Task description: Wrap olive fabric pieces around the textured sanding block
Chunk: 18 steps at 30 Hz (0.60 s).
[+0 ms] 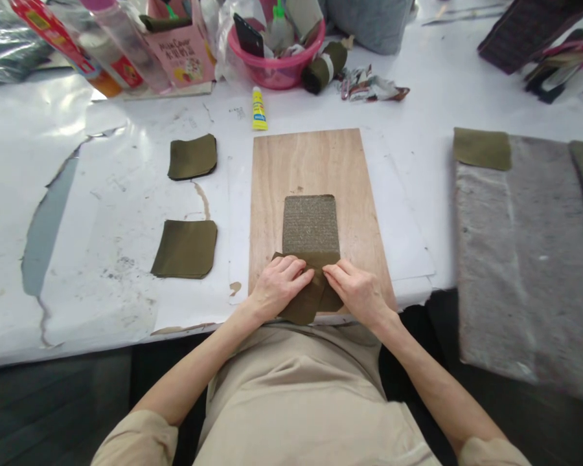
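Both hands work on an olive fabric piece [304,301] at the near end of a plywood board [315,158]. My left hand [282,285] presses on the fabric's left side, its fingers lying over the cloth. My right hand [354,288] pinches the fabric at its right side, thumb and fingers together. Just beyond the hands, a speckled rectangular patch [311,223] lies flat on the board, and the fabric's upper edge overlaps its near edge. The cloth looks creased between the hands.
Two stacks of olive fabric pieces, a far one [193,156] and a near one [184,249], lie to the left. Behind the board are a yellow glue tube [259,109] and a pink basket [276,74]. A grey padded board [515,259] juts out at right, an olive piece [483,149] on it.
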Each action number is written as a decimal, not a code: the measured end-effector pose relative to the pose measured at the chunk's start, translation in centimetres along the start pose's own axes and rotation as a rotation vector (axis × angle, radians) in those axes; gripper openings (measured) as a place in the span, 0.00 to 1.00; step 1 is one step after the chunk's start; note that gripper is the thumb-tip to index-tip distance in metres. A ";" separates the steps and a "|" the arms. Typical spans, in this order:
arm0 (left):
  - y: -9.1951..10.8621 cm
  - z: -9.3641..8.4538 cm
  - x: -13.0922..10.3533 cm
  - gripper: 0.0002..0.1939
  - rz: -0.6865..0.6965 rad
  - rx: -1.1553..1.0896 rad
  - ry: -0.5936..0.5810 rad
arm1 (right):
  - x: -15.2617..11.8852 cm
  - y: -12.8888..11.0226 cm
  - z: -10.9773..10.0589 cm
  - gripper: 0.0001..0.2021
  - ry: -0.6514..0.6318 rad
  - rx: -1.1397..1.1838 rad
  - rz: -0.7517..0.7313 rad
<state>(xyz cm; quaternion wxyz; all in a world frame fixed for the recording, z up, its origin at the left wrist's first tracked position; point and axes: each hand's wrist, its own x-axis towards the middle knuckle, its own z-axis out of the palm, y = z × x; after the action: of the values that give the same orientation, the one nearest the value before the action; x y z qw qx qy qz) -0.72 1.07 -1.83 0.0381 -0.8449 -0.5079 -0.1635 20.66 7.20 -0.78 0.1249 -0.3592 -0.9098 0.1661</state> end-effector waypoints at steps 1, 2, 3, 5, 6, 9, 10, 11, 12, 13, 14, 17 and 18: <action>0.0 0.0 0.0 0.10 0.001 0.002 -0.005 | 0.0 -0.1 0.0 0.12 0.005 -0.014 -0.004; 0.0 0.0 0.0 0.10 0.000 0.001 -0.008 | 0.1 -0.1 0.0 0.12 0.012 -0.023 -0.007; 0.0 -0.1 0.0 0.10 0.001 0.000 -0.009 | 0.2 -0.2 0.0 0.12 0.017 -0.030 -0.007; 0.0 -0.2 0.1 0.10 0.002 -0.001 -0.014 | 0.3 -0.3 0.1 0.13 0.029 -0.037 -0.003; 0.0 -0.3 0.1 0.10 0.002 -0.002 -0.017 | 0.3 -0.3 0.1 0.13 0.035 -0.039 0.000; 0.0 -0.5 0.2 0.10 -0.002 -0.004 -0.035 | 0.3 -0.3 0.3 0.12 0.054 -0.043 0.013; 0.0 -0.5 0.2 0.10 -0.003 -0.005 -0.041 | 0.3 -0.3 0.4 0.13 0.059 -0.046 0.016; 0.0 -0.5 0.2 0.10 -0.006 -0.006 -0.045 | 0.3 -0.3 0.5 0.13 0.062 -0.051 0.018; 0.0 -0.4 0.2 0.10 -0.008 -0.007 -0.046 | 0.2 -0.2 0.5 0.13 0.063 -0.057 0.018; 0.0 -0.4 0.2 0.10 -0.007 -0.010 -0.046 | 0.2 -0.1 0.6 0.13 0.061 -0.062 0.013; 0.0 -0.3 0.2 0.10 -0.003 -0.016 -0.046 | 0.1 0.0 0.6 0.12 0.055 -0.064 0.003; -0.1 0.0 0.1 0.10 0.010 -0.042 -0.050 | 0.0 0.3 0.5 0.12 0.025 -0.058 -0.048; -0.1 0.0 0.0 0.11 0.010 -0.047 -0.054 | -0.1 0.3 0.5 0.12 0.018 -0.057 -0.065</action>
<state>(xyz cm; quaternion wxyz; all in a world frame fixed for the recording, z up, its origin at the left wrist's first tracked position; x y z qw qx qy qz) -0.76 1.14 -1.83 0.0052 -0.8521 -0.5007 -0.1522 20.76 7.28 -1.37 0.1279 -0.3345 -0.9242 0.1329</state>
